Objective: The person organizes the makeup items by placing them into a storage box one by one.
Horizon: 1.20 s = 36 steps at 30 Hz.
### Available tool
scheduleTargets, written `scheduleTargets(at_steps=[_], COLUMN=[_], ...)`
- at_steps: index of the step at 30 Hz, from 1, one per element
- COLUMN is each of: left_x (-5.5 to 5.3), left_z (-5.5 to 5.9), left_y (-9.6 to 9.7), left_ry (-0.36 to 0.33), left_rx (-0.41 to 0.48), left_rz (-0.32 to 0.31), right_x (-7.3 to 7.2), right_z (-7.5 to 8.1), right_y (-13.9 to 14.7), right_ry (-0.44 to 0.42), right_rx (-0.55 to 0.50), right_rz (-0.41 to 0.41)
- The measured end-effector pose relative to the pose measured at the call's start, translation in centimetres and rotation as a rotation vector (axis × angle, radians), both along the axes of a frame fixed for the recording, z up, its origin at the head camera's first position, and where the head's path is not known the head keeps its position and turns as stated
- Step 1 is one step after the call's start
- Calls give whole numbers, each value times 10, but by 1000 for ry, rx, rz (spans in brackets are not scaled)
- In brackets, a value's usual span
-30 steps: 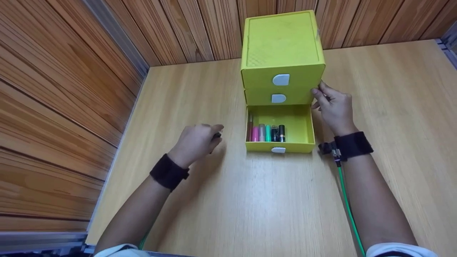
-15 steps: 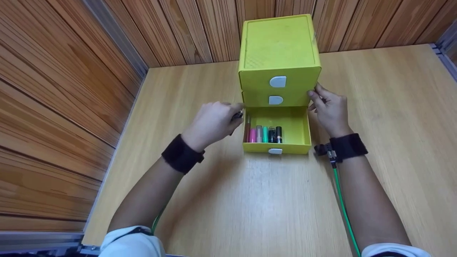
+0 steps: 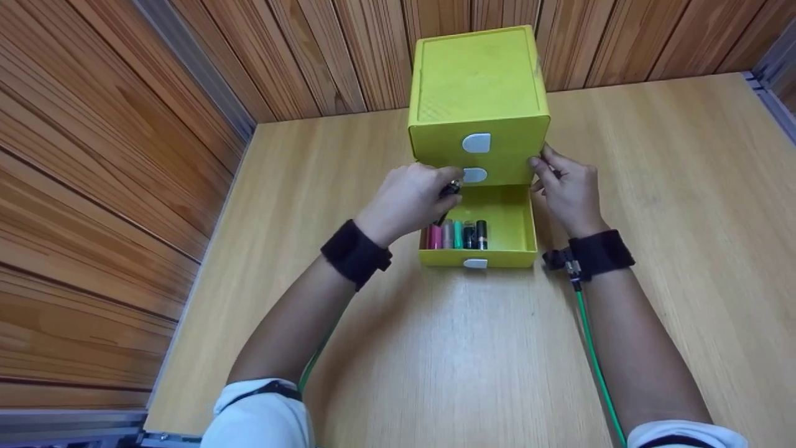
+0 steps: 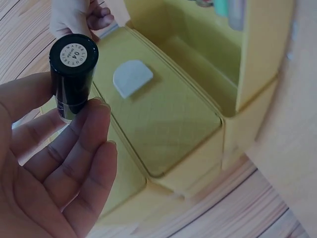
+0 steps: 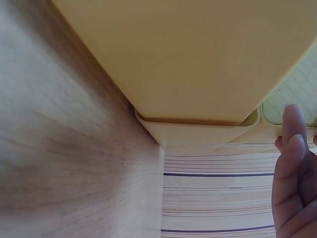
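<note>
My left hand (image 3: pixel 407 202) holds a black lipstick tube (image 4: pixel 74 74) between thumb and fingers. Its round end label, reading 04, faces the left wrist camera. In the head view this hand is over the left part of the pulled-out bottom drawer (image 3: pixel 510 218) of a yellow-green drawer unit (image 3: pixel 479 78). Inside, a row of small tubes stands along the drawer's front, pink (image 3: pixel 436 236), grey, green and black; my hand hides the left end of the row. At the unit's right front corner, the fingers of my right hand (image 3: pixel 569 193) touch the side and edge.
Two upper drawers are pushed in, each with a white tab, such as the top tab (image 3: pixel 476 143). The unit stands on a wooden table (image 3: pixel 472 354) near the plank back wall (image 3: pixel 379 56). A green cable (image 3: pixel 594 354) runs along the right forearm.
My left hand has moved right and farther from me with the lipstick, from beside the drawer to over its left part. The right hand has stayed at the unit's corner.
</note>
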<state>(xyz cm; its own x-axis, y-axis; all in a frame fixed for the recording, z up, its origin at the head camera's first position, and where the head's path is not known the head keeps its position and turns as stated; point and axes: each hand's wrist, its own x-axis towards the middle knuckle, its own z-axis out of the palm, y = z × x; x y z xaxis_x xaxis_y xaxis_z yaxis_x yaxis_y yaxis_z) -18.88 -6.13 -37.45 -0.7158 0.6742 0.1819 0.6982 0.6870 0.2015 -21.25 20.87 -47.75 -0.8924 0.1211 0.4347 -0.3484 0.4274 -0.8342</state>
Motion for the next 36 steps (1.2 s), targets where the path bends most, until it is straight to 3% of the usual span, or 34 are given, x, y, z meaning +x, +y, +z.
scheduleTargets(at_steps=[11, 26, 36], left_x=[-10, -16, -15], left_z=[-9, -40, -63], left_y=[43, 73, 88], left_ry=[-120, -64, -70], left_rx=[-15, -10, -22], left_rz=[-2, 39, 65], right_x=[1, -1, 0], right_z=[-1, 2, -2], right_y=[2, -2, 0], right_ry=[-8, 94, 66], right_rx=[-11, 11, 27], right_rz=[-2, 17, 12])
